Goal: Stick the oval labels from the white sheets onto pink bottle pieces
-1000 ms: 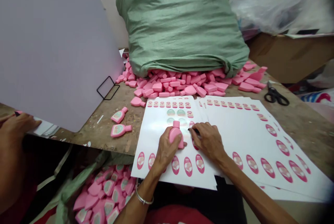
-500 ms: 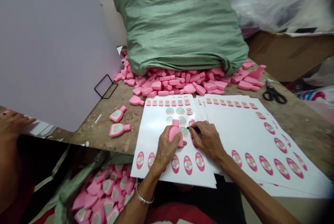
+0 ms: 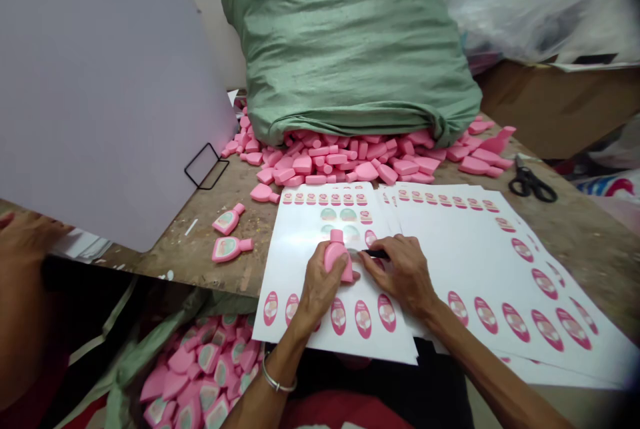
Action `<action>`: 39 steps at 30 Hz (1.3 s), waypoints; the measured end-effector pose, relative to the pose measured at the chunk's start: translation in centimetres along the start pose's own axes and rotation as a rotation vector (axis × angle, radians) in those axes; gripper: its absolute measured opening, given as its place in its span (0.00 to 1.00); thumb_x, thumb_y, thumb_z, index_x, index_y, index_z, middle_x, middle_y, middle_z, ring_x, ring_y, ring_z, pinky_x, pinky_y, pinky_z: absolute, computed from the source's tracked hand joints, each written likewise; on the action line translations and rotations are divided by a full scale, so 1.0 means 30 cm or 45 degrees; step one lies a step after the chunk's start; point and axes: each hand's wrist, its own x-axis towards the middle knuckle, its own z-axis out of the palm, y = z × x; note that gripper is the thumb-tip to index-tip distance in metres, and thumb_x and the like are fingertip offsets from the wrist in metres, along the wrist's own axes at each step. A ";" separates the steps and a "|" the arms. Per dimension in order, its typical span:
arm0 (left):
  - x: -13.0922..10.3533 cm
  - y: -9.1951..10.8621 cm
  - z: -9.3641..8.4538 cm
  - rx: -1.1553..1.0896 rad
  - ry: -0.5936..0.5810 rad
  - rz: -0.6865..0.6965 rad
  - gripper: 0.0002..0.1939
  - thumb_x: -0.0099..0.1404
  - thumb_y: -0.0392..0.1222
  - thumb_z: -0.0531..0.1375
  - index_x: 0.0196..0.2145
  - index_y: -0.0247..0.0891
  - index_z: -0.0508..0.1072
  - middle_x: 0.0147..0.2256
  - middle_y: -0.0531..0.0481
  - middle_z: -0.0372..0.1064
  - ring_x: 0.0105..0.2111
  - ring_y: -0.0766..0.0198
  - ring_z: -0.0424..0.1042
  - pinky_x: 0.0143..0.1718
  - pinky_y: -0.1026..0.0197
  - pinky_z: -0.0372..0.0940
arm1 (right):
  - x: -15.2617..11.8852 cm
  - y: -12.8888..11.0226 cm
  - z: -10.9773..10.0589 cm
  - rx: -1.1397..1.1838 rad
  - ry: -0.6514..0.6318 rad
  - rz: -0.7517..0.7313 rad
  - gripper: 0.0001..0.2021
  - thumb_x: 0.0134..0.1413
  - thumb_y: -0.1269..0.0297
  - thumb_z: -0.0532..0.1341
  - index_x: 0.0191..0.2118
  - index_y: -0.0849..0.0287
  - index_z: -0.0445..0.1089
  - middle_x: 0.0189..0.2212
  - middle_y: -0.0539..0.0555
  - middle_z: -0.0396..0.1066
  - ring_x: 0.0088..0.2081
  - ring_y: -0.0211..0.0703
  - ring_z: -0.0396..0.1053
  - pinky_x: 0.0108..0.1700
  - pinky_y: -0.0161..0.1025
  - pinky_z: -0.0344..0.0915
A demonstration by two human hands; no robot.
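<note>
My left hand [image 3: 320, 284] is closed around a small pink bottle [image 3: 337, 257] with its cap pointing away from me and no label on the face that shows. My right hand [image 3: 404, 272] pinches a thin black tool [image 3: 376, 254], its tip beside the bottle over the sticker sheet [image 3: 295, 242]. That sheet has small labels along its top, green round ones near the middle and pink ovals below. Part of the green labels lies hidden behind the bottle and left hand. Two labelled bottles [image 3: 230, 248] rest on the table, left of the sheet.
More sticker sheets [image 3: 450, 249] fan out on the right, with black scissors [image 3: 533, 184] beyond. Pink bottles [image 3: 345, 159] spill beneath a green sack [image 3: 350, 42]. A grey board [image 3: 110, 82] stands left, near another person's hand [image 3: 25, 236]. Labelled bottles [image 3: 205, 376] fill a bag below.
The black tool and my right hand's fingertips have shifted slightly, and more of the tool shows. My left hand keeps the bottle in place. The whole view has moved a little.
</note>
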 end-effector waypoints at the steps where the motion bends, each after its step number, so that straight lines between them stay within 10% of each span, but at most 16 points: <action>1: -0.001 0.003 -0.001 -0.045 0.012 -0.003 0.20 0.60 0.52 0.59 0.44 0.35 0.66 0.31 0.49 0.69 0.27 0.62 0.75 0.33 0.58 0.71 | 0.004 -0.010 -0.016 0.089 0.033 0.096 0.07 0.52 0.60 0.62 0.29 0.58 0.66 0.25 0.51 0.71 0.28 0.41 0.65 0.36 0.42 0.59; 7: -0.023 0.035 0.005 -0.567 -0.003 -0.092 0.25 0.63 0.58 0.54 0.43 0.31 0.71 0.37 0.41 0.72 0.33 0.58 0.74 0.36 0.54 0.72 | 0.047 -0.105 -0.103 0.573 -0.070 0.597 0.11 0.52 0.54 0.61 0.34 0.57 0.72 0.28 0.50 0.72 0.26 0.38 0.66 0.28 0.36 0.63; 32: -0.076 0.098 -0.005 -0.629 -0.188 -0.092 0.20 0.64 0.52 0.54 0.46 0.34 0.69 0.39 0.44 0.71 0.37 0.58 0.73 0.36 0.54 0.73 | 0.056 -0.178 -0.103 0.550 -0.137 0.234 0.06 0.55 0.62 0.60 0.37 0.54 0.74 0.31 0.52 0.74 0.33 0.42 0.69 0.38 0.42 0.66; 39: -0.093 0.110 -0.006 -0.481 -0.276 -0.027 0.20 0.58 0.43 0.63 0.47 0.38 0.65 0.40 0.48 0.67 0.38 0.61 0.72 0.40 0.55 0.71 | 0.053 -0.168 -0.091 0.101 -0.096 0.203 0.22 0.52 0.53 0.62 0.51 0.57 0.66 0.34 0.57 0.74 0.34 0.49 0.70 0.38 0.46 0.62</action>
